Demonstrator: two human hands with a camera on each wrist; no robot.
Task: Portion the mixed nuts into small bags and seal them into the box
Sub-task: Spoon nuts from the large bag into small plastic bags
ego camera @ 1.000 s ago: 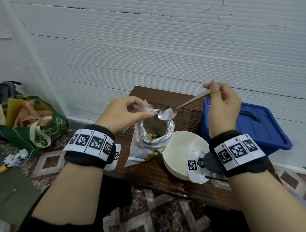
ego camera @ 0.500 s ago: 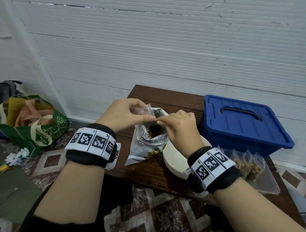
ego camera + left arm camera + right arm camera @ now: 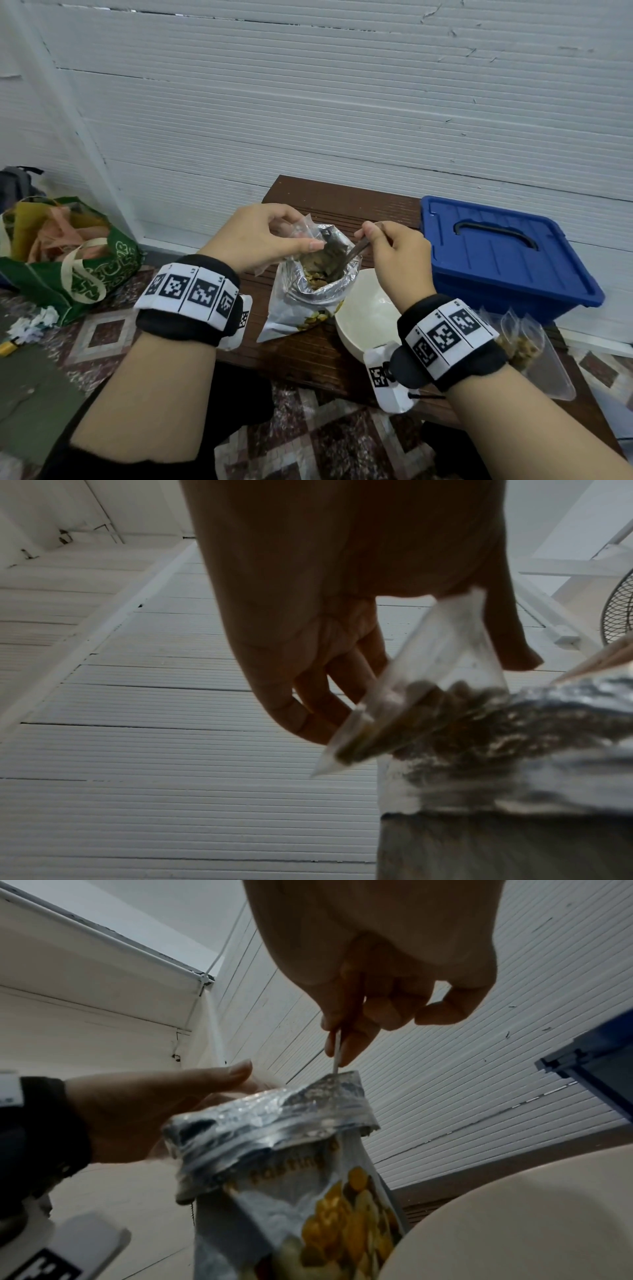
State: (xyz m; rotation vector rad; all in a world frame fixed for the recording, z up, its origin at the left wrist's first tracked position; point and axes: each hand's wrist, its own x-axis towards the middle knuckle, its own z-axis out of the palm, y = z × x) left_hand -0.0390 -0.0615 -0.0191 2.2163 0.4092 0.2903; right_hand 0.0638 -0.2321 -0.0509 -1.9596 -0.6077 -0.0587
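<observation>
standing upright on the dark brown slatted wooden desk is the large silver foil pouch of mixed nuts, its top rolled down and open, with nuts showing inside. the right hand has a narrow grip, thumb and fingers pinched round the handle of a thin metal spoon; the handle slants down into the pouch mouth and the bowl of the spoon is hidden among the nuts. in the right wrist view the handle runs down from the fingertips to the foil rim.

the left hand is just beside the pouch on its left, thumb and forefinger pinching the top of a small clear plastic bag held against the pouch rim. the left wrist view shows that bag hanging tilted from the fingers with some nuts in its lower corner, touching the foil.

a round cream-white bowl sits on the desk touching the pouch's right side. behind it, to the right, is the blue plastic box with a closed lid and recessed handle. near the desk's right end a clear shallow plastic tray holds small filled bags of nuts. a green woven shopping bag stuffed with cloth rests on the patterned tile floor at the left.
</observation>
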